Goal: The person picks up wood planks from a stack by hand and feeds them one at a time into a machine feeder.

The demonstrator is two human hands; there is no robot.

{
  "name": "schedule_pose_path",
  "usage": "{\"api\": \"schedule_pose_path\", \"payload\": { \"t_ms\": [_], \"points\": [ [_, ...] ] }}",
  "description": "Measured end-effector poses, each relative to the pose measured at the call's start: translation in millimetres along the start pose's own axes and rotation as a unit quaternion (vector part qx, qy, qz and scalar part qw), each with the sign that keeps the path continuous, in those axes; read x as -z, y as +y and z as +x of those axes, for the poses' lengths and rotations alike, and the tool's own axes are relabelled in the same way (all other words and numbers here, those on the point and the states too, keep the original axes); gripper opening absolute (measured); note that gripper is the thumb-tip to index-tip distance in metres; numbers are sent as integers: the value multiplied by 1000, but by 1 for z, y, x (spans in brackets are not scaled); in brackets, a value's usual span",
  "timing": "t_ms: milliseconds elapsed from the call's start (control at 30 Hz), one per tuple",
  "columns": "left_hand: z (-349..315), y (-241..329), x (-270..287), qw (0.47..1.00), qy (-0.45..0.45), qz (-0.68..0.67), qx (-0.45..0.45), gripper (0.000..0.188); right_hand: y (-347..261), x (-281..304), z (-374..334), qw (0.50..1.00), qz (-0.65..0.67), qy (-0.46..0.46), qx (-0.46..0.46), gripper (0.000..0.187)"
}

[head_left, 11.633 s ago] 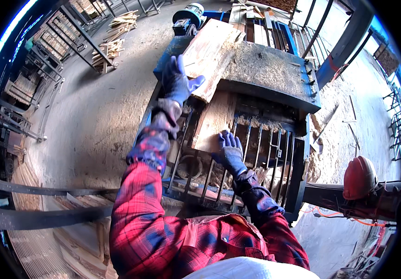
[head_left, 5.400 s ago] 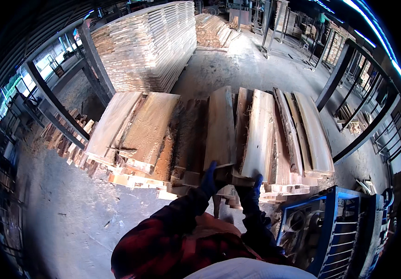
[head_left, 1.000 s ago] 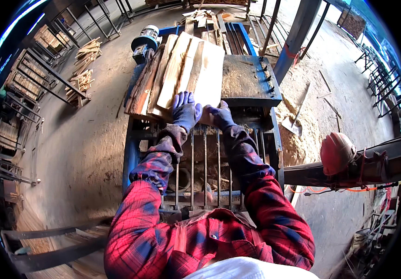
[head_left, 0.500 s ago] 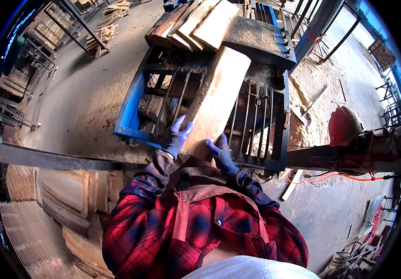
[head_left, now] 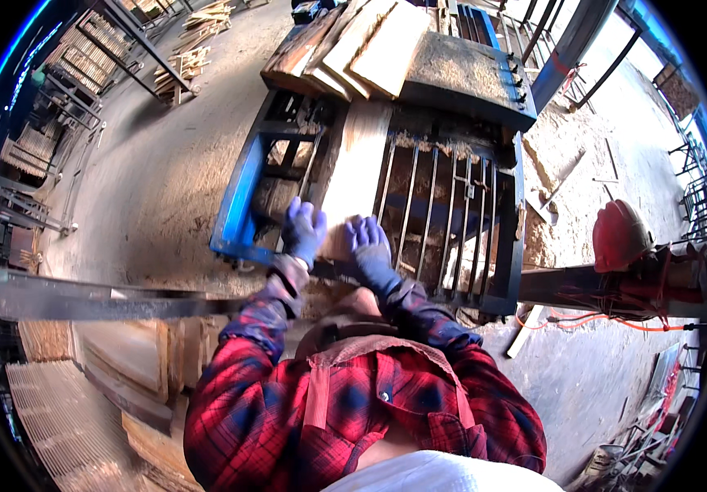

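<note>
A thick pale board (head_left: pixel 357 168) lies lengthwise on the bars of a blue machine bed (head_left: pixel 233 201). Its far end reaches the dark gap under the machine's housing. My left hand (head_left: pixel 304 231), in a purple-blue glove, rests at the board's near left edge with its fingers apart and pointing forward. On the board's near end lies my right hand (head_left: pixel 370 252), gloved alike, its fingers stretched out over the wood. Neither hand is wrapped round the board. The thumbs are hard to make out.
Several rough planks (head_left: pixel 370 49) lie on top of the machine, beside a plate (head_left: pixel 460 70) strewn with sawdust. A red hard hat (head_left: pixel 620 234) sits on a beam at the right. Stacked boards (head_left: pixel 66 418) stand at the lower left. An orange cable (head_left: pixel 640 326) runs at right.
The board has dropped from a raised, tilted position to lying on the bed, its far end now at the housing. Both hands have shifted, the right one from the side onto the near end.
</note>
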State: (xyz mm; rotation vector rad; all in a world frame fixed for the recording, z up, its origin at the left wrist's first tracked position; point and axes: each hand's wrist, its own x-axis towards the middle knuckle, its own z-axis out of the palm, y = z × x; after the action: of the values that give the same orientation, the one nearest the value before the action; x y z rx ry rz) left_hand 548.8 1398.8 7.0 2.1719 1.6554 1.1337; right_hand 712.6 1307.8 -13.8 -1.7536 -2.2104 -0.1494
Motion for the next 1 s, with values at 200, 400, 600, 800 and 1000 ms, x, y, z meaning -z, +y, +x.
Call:
{"api": "schedule_pose_path", "payload": {
  "t_ms": [200, 400, 600, 800, 1000],
  "points": [
    [47, -15, -54, 992, 38, 44, -115, 30, 46, 16, 70, 983, 141, -104, -58, 76],
    [129, -21, -104, 986, 81, 46, -141, 32, 170, 55, 248, 568, 743, 136, -327, 49],
    [179, 53, -116, 971, -22, -230, -65, 51, 188, 66, 225, 788, 547, 214, -186, 29],
    [132, 180, -58, 849, -83, -518, 71, 34, 148, 97, 82, 544, 803, -26, -244, 43],
    [35, 231, 0, 898, -238, -113, -352, 59, 176, 126, 11, 417, 854, 67, -304, 36]
  ]
}}
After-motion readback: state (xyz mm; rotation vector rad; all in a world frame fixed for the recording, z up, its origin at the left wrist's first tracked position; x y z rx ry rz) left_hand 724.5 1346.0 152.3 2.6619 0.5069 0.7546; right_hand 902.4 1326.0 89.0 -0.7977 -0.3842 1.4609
